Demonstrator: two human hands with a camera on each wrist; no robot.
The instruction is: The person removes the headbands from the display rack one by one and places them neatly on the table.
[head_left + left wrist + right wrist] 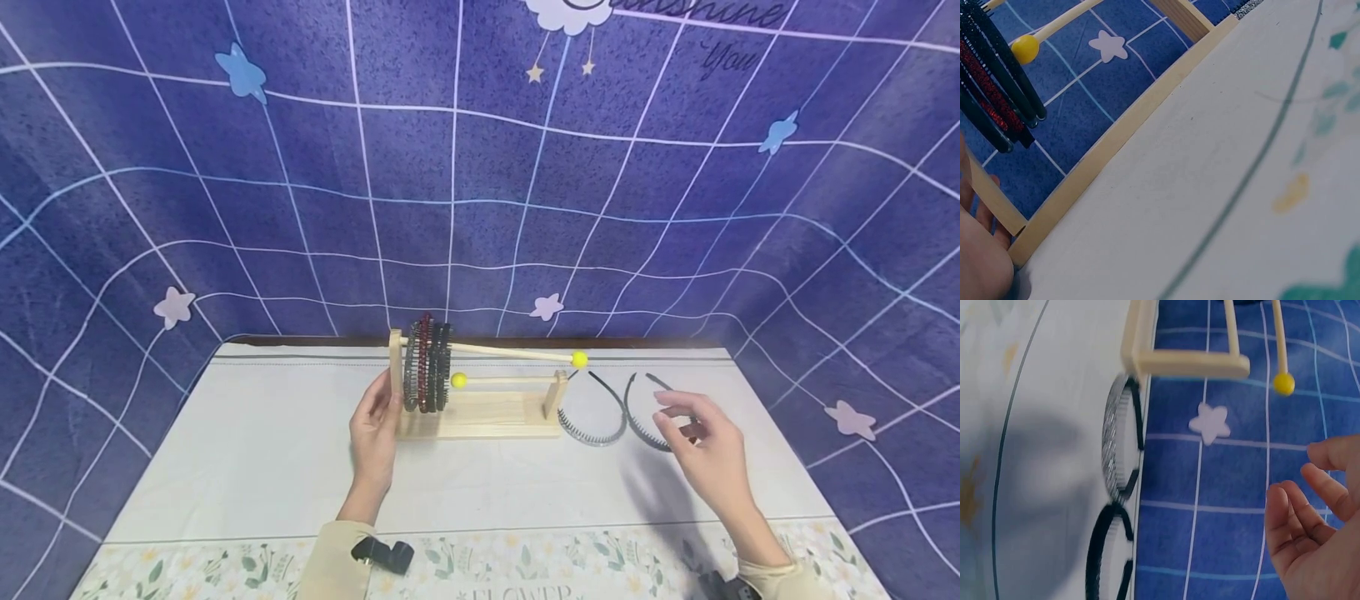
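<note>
1. Left hand (375,433): grip holds the left post of the wooden stand (495,412), thumb in front, other fingers behind; probably steadying it, since the hung load sits at that end.
2. Right hand (708,450): grip fairly narrow, fingers loosely bent, gap between thumb and index finger, nothing held. Hovers by the black headband (1095,550), apart from it.
3. Stand sits near the middle of the tabletop (262,450), toward its far edge, long side roughly parallel to that edge.
4. Upper rod (510,352) runs from the left post, its free right end carrying a yellow ball (580,359), likely a stop against slipping off. Lower rod (517,381) runs from the right post, ball at its left end.
5. Hung headbands (426,367), one red among dark ones, bunched on the upper rod near the left post; exact count unclear. Bunching presumably leaves rod length for more.
6. Silvery headband (1109,450) and the black one lie right of the stand, toward the tabletop's far right corner, tips facing the far edge; seemingly within right-hand reach. Whether they touch, can't tell.
</note>
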